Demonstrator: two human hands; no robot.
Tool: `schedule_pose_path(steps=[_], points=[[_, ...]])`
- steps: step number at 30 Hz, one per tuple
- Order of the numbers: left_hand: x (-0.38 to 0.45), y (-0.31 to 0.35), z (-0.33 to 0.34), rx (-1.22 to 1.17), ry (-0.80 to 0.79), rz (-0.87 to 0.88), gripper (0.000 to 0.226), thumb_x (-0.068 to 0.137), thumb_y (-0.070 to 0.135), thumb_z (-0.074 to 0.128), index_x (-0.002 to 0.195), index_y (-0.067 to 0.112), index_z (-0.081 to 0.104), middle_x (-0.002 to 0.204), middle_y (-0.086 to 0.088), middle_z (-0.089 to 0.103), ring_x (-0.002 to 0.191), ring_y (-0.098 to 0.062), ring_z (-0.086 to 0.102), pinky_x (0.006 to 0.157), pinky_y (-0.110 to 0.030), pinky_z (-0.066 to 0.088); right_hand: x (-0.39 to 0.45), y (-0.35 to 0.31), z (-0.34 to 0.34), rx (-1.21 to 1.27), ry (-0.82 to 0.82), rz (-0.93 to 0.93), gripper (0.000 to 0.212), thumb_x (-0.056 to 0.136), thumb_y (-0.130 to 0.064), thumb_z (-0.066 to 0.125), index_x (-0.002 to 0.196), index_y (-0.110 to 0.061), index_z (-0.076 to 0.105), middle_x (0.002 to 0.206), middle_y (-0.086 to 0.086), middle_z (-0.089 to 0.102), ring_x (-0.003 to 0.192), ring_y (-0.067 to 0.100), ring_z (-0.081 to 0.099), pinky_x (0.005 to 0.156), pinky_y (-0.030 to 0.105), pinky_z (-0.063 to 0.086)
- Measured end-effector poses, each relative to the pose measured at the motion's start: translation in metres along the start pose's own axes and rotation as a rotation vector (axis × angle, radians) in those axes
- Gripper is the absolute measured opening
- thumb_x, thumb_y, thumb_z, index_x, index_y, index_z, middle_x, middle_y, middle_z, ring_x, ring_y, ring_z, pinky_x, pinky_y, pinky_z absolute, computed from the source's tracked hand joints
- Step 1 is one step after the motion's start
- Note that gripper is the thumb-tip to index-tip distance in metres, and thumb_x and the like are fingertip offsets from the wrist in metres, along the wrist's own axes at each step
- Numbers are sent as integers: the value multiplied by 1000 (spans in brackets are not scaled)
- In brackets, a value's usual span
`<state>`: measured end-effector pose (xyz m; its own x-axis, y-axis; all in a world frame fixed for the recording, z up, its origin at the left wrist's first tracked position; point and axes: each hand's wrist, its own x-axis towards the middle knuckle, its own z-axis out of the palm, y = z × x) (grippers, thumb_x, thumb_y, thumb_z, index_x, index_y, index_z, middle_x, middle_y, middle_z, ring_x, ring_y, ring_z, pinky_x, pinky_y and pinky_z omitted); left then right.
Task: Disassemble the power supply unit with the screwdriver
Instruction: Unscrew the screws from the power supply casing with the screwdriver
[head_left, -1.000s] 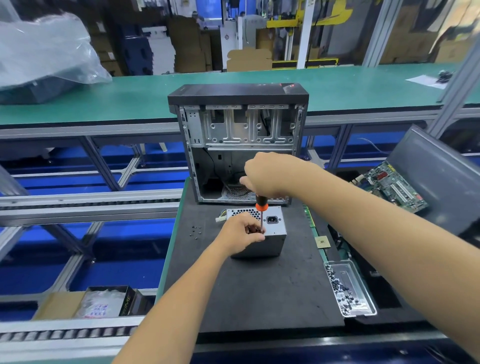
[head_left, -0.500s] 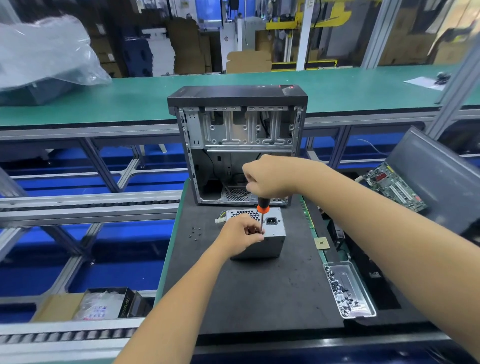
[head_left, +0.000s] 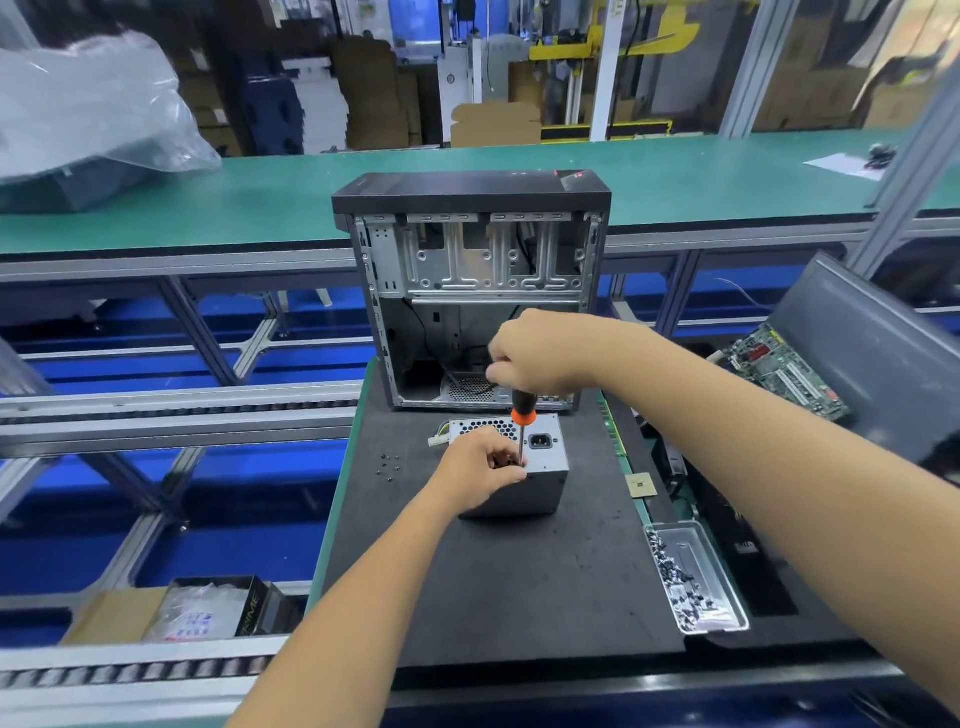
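— Where is the power supply unit?

— On the dark mat of the bench, just in front of the open computer case, which stands upright at the mat's far edge. Its face with the vent holes and the power socket points up.

— What are the hands doing?

— The right hand grips the black and orange handle of the screwdriver, fingers clenched round it. The shaft runs almost straight down to the top of the unit, close to its near edge. The left hand rests on the unit's near left part, with its fingers curled in round the lower shaft at the tip. Whether they pinch the shaft or a screw I cannot tell.

— Anything else on the mat?

— A few small dark screws lie loose to the left of the unit. A yellow and white connector sticks out at the unit's far left corner. To the right, a metal tray holds many screws, and a small square chip lies at the mat's right edge. Farther right, a green circuit board leans in a grey bin.
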<state>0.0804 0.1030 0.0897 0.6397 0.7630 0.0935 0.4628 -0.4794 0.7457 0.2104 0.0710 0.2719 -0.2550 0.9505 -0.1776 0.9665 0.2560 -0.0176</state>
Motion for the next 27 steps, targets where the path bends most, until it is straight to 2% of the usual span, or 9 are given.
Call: schedule_pose_path(steps=[2, 5, 10, 12, 16, 18, 21, 24, 27], points=[[0, 0, 0, -13, 0, 7, 6, 77, 15, 75, 78, 19, 71, 78, 7, 55, 64, 1, 46, 64, -10, 38, -5, 2, -3, 70, -27, -90, 7, 89, -20, 57, 93, -14, 58, 80, -7, 57, 71, 9, 52, 59, 27, 42], [0, 0, 0, -19, -4, 6, 9, 77, 14, 75, 76, 21, 69, 79, 6, 55, 64, 1, 46, 64, -10, 37, -11, 4, -5, 181, -60, -124, 25, 77, -9, 66, 96, -21, 53, 81, -12, 55, 72, 5, 49, 59, 25, 39], [0, 0, 1, -8, 3, -12, 7, 77, 15, 76, 83, 16, 72, 77, 8, 53, 62, 0, 45, 64, -10, 38, -13, 3, -6, -124, -52, 106, 43, 95, -59, 40, 91, -16, 43, 76, -2, 48, 58, 13, 49, 51, 31, 35], [-1, 0, 1, -14, -3, -14, 7, 77, 15, 76, 83, 17, 72, 78, 7, 53, 62, 1, 45, 64, -8, 38, -10, 3, -6, -110, -70, 107, 38, 101, -45, 32, 86, -13, 43, 76, 4, 50, 52, 19, 55, 47, 32, 36], [0, -1, 1, -5, -1, 2, 6, 77, 16, 76, 81, 18, 71, 83, -5, 59, 63, 0, 45, 64, -11, 37, -10, 2, -6, 13, -62, -94, 9, 91, -20, 55, 95, -17, 47, 81, -5, 52, 72, 15, 51, 57, 29, 37], [0, 0, 0, 4, -5, 12, 8, 77, 16, 75, 77, 22, 69, 85, -7, 61, 63, -1, 45, 63, -12, 36, -11, 0, -6, 75, -73, -164, 22, 82, -10, 62, 95, -22, 49, 80, -12, 50, 71, 7, 45, 56, 26, 34], [1, -1, 0, -1, -6, 8, 18, 76, 17, 76, 72, 31, 65, 84, -5, 61, 63, -1, 44, 63, -12, 36, -9, -1, -3, 62, -40, -147, 24, 82, -29, 69, 92, -21, 49, 80, -13, 51, 73, 8, 50, 57, 27, 39], [1, -2, 0, 16, -5, 10, 11, 77, 18, 76, 77, 27, 69, 77, 5, 54, 62, -1, 44, 62, -11, 36, -5, -3, -3, -8, -46, 49, 44, 95, -57, 42, 90, -14, 51, 81, 2, 58, 64, 21, 65, 59, 36, 49], [1, -4, 1, 21, 0, 15, 8, 77, 18, 76, 81, 22, 71, 75, 9, 51, 63, -1, 44, 62, -10, 36, -2, -1, -2, -55, -44, 36, 33, 101, -37, 37, 90, -10, 53, 79, 5, 57, 65, 24, 67, 64, 39, 52]])
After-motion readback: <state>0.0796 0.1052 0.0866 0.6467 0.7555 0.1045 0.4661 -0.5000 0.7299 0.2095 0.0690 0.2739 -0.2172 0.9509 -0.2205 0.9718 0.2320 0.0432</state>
